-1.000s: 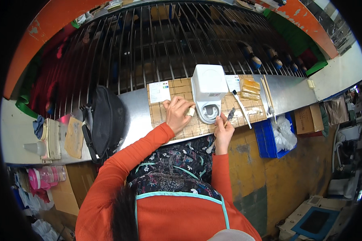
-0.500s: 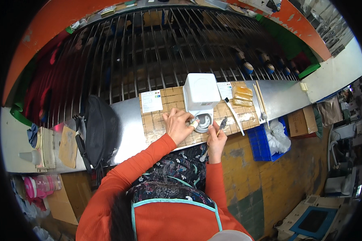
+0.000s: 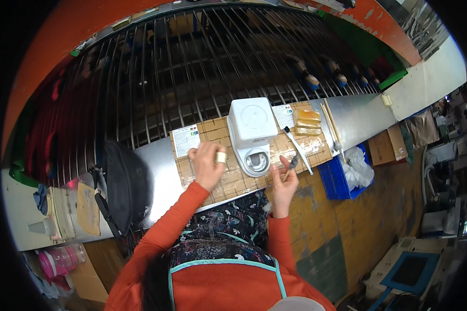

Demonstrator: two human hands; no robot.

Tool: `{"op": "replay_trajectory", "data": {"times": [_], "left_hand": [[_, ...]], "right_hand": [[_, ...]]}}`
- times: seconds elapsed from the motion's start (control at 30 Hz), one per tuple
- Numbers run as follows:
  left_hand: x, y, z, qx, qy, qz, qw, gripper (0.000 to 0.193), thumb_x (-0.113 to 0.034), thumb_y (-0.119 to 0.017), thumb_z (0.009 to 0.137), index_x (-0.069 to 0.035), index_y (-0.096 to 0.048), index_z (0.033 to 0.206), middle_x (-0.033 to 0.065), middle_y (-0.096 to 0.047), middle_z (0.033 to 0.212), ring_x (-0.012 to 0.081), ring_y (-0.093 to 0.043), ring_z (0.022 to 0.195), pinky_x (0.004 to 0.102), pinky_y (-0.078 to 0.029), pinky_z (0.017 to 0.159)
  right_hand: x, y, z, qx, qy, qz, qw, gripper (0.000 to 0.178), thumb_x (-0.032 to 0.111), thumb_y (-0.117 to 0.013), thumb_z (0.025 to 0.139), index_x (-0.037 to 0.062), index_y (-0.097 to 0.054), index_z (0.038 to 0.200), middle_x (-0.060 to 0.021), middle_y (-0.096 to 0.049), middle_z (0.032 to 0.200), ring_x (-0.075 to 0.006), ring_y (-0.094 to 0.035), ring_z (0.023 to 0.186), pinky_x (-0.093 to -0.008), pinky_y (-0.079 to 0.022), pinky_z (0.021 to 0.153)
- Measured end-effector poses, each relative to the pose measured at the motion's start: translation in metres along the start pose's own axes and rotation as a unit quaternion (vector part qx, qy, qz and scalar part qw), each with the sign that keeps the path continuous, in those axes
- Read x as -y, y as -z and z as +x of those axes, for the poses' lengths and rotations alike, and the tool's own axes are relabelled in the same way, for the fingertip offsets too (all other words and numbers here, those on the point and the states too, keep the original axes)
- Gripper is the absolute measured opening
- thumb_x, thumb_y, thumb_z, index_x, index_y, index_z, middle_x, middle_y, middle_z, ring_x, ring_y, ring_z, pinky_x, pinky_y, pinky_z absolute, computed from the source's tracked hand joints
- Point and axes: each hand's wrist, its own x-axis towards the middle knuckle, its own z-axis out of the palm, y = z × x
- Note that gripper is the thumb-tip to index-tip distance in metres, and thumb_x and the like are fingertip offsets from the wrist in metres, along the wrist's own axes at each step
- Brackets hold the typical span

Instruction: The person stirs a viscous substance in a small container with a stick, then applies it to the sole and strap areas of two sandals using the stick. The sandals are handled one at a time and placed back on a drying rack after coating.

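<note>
A white plastic device [image 3: 254, 116] with a box-shaped top and a rounded base lies on a cardboard sheet [image 3: 213, 179]. The base has a round grey opening [image 3: 255, 164] facing up. To its left my left hand [image 3: 207, 163] is held over the cardboard, apart from the device. Its fingers are loosely bent, and nothing shows in them; a pale band [image 3: 221, 157] wraps its thumb or a finger. Beside the base, on the right, my right hand [image 3: 284, 186] grips a thin brush [image 3: 293, 161] with a dark tip.
A white-handled brush [image 3: 299, 150], amber blocks [image 3: 308, 123], wooden sticks [image 3: 331, 124] and two printed cards [image 3: 186, 141] lie around the device. A black bag [image 3: 127, 184] sits on the metal bench at left. Beyond run metal bars [image 3: 192, 67]; a blue crate [image 3: 342, 181] is at right.
My left hand has left the opening and moved left, off the device. My right hand has drawn slightly away from the base, still gripping the brush. The head view has shifted a little.
</note>
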Motion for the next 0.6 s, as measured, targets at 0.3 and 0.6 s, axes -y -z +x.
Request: {"op": "replay_trajectory", "data": {"times": [0.3, 0.6], "left_hand": [[0.012, 0.016, 0.028, -0.121, -0.007, -0.056, 0.991, 0.033, -0.022, -0.053, 0.093, -0.014, -0.06, 0.124, 0.0082, -0.057, 0.125, 0.0249, -0.049, 0.119, 0.0428, -0.025, 0.105], [-0.012, -0.024, 0.041, 0.025, -0.219, -0.059, 0.974, 0.035, -0.027, -0.062, 0.087, -0.024, -0.066, 0.122, 0.0087, -0.046, 0.144, 0.0314, -0.034, 0.137, 0.0491, -0.022, 0.104]], "right_hand": [[0.037, -0.023, 0.039, 0.14, 0.201, -0.287, 0.926, 0.019, 0.012, -0.073, 0.08, -0.004, -0.064, 0.08, -0.016, -0.057, 0.076, -0.0316, -0.056, 0.063, -0.0381, -0.042, 0.057], [0.037, -0.022, 0.045, 0.157, 0.184, -0.281, 0.929, 0.018, 0.01, -0.074, 0.077, -0.0027, -0.061, 0.076, -0.0162, -0.06, 0.074, -0.0338, -0.061, 0.067, -0.0383, -0.046, 0.06]]}}
